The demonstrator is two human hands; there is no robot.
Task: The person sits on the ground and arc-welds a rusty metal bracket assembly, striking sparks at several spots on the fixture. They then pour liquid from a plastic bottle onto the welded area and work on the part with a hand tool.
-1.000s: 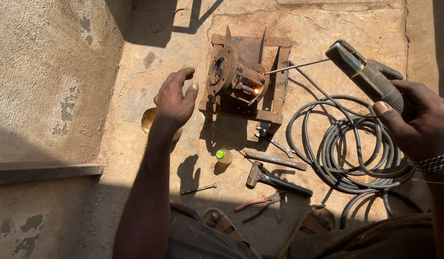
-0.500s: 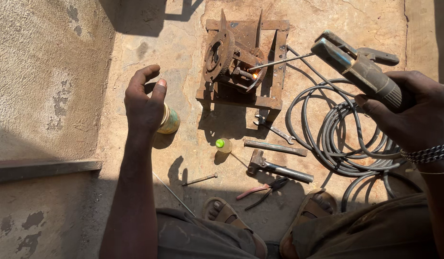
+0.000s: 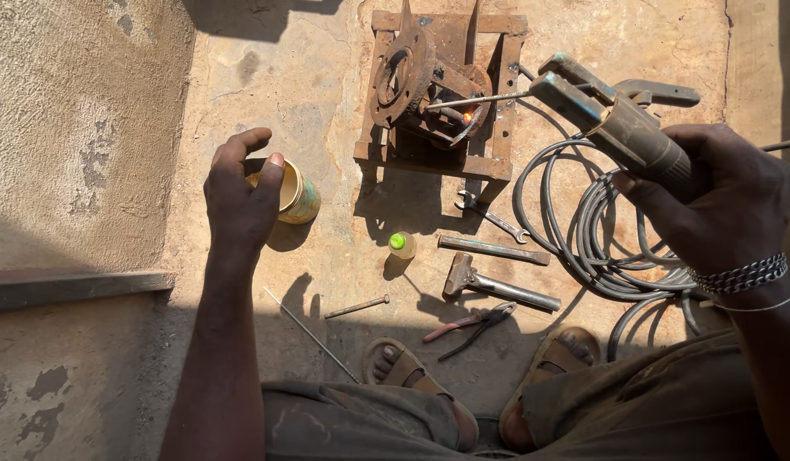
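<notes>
Gripping electrode holder (image 3: 613, 119), right hand (image 3: 719, 201), wrist cut off

Sunlit, cracked concrete floor (image 3: 327, 111) strewn with tools: rusty square steel frame (image 3: 442, 162), coiled grey cable (image 3: 583, 248), open-ended spanner (image 3: 491, 215), flat steel bar (image 3: 493, 249), hammer (image 3: 497, 286), red-handled pliers (image 3: 472, 323), small green-capped bottle (image 3: 401, 244), yellow tin can (image 3: 299, 195), thin rod (image 3: 310, 335).
</notes>
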